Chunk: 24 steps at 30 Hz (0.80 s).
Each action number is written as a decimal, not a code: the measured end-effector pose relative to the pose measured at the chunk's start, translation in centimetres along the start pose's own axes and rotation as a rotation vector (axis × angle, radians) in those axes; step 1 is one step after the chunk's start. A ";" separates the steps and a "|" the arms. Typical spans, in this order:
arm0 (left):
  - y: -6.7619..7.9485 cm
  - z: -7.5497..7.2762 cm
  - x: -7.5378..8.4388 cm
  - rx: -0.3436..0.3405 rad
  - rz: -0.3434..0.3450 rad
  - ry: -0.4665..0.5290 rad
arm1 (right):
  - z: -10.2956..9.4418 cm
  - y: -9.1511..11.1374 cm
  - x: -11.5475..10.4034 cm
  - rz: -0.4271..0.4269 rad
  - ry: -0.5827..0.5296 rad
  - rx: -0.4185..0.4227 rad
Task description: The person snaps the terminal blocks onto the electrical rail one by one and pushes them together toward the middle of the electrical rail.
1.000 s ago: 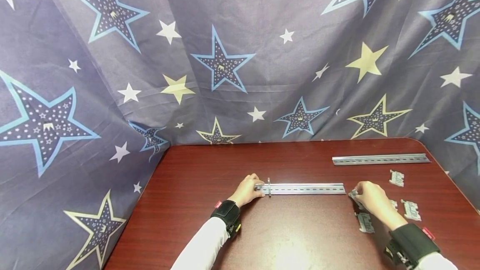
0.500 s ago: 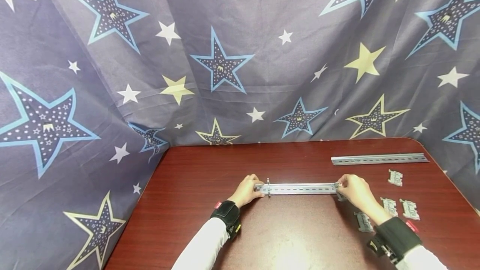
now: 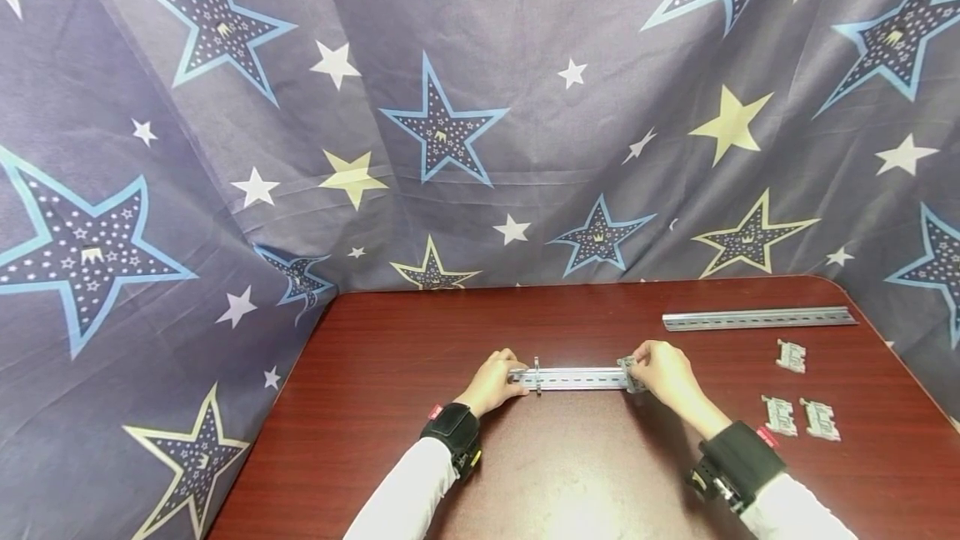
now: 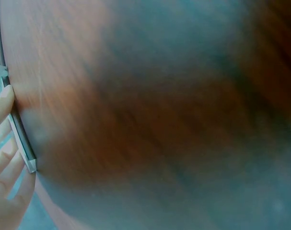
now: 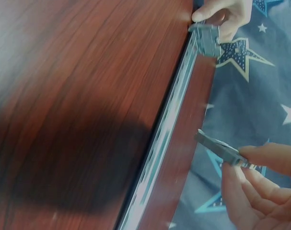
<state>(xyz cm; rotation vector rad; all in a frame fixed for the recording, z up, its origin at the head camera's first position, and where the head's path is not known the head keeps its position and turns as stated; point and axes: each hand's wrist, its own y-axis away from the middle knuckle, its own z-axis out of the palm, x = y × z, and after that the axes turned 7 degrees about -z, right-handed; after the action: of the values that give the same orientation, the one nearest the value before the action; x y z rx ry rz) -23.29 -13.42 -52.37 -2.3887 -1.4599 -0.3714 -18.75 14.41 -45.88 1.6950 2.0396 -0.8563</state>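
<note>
A slotted metal DIN rail [image 3: 581,378] lies on the table, with one grey terminal block [image 3: 537,375] standing across it near its left end. My left hand [image 3: 495,379] grips that end, thumb on the near edge and fingers at the far side. Between thumb and fingertips, my right hand [image 3: 666,372] pinches another grey terminal block [image 5: 222,148]. In the right wrist view this block is tilted and stands apart from the rail [image 5: 159,139]; in the head view it overlaps the rail's right part. The left wrist view shows my left fingers [image 4: 8,148] along the rail end.
A second DIN rail [image 3: 759,319] lies at the back right of the dark red table [image 3: 420,332]. Loose terminal blocks lie at the right: one [image 3: 791,355] farther back, two [image 3: 780,415] nearer. A star-patterned cloth [image 3: 450,215] hangs behind the table.
My right hand has carried its terminal block leftward from the loose blocks to over the rail's right part. My wrist now covers one loose block's spot. The left hand has stayed put.
</note>
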 end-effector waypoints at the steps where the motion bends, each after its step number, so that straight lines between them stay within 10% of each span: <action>1: 0.0 0.0 0.0 0.000 0.000 -0.001 | 0.3 -0.1 -0.2 0.003 -0.002 0.004; 24: -0.1 -0.1 0.1 0.005 0.023 -0.010 | 5.9 -1.6 -3.6 0.010 -0.062 0.034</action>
<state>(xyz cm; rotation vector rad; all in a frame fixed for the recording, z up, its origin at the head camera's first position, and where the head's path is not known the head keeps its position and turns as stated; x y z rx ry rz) -23.39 -13.37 -52.19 -2.4041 -1.4349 -0.3507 -20.13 7.68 -47.73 1.6739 1.9846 -0.9331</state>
